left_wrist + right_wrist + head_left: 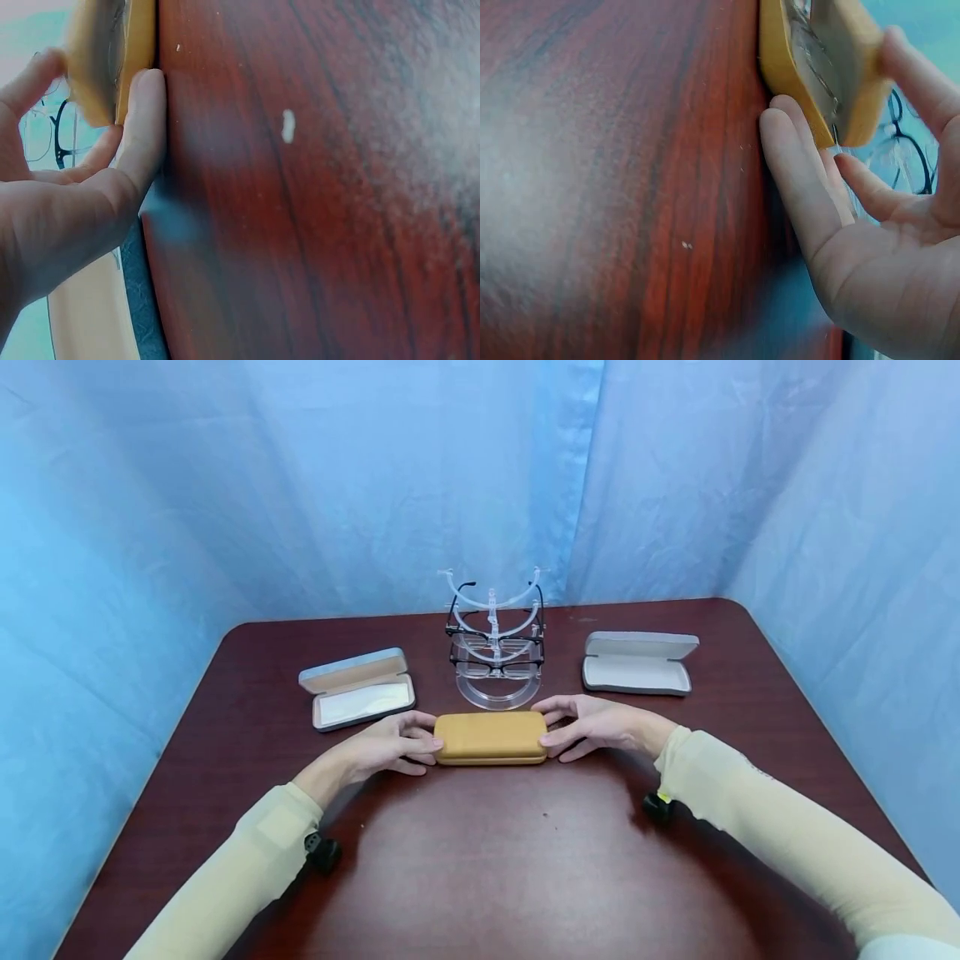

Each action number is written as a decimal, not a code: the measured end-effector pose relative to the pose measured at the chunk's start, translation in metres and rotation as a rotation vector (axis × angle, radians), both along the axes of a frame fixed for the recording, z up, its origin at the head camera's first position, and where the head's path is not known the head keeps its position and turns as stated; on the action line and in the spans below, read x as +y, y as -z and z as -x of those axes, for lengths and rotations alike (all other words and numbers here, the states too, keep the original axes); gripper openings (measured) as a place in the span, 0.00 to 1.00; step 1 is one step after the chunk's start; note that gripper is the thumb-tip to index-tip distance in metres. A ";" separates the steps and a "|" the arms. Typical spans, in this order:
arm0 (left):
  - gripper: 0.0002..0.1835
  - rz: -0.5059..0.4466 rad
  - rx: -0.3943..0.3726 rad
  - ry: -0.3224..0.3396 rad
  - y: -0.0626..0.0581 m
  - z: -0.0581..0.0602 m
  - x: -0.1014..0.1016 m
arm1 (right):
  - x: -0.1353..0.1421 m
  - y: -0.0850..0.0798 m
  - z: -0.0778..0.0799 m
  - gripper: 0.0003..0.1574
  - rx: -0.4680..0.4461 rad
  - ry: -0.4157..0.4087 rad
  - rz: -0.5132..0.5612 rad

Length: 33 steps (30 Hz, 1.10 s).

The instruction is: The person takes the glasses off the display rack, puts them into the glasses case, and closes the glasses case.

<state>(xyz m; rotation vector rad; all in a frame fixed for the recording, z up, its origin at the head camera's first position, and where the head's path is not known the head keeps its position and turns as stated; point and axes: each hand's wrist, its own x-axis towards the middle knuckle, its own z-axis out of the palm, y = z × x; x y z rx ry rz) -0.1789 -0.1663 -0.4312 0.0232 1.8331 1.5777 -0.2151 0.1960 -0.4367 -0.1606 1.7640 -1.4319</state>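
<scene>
A yellow glasses case [491, 735] lies on the table in front of the display stand, its long side toward me. My left hand [390, 743] holds its left end, and my right hand [592, 727] holds the right end. On each side the thumb is at the lid and other fingers are at the lower shell. Both wrist views show a gap between lid and base. Through it, in the right wrist view, a thin-framed pair of glasses [821, 64] shows inside the case [780, 56]. From the head view the lid looks almost down.
Behind the case stands a clear display stand [495, 697] bearing dark-framed glasses [517, 668]. An opened grey case [363, 702] with a pale cloth is at the left, another opened grey case [637, 672] at the right. Blue curtains [375, 485] surround the brown table [480, 860].
</scene>
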 end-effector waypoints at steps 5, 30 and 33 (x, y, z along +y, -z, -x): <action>0.34 0.014 0.033 -0.006 0.002 0.000 0.002 | -0.007 0.003 -0.003 0.48 0.111 -0.009 -0.050; 0.32 0.060 0.063 -0.010 -0.008 -0.002 0.003 | -0.007 -0.009 -0.005 0.39 0.118 -0.007 -0.064; 0.31 0.068 0.090 -0.015 -0.012 -0.001 0.001 | -0.005 -0.012 -0.004 0.38 0.125 -0.017 -0.077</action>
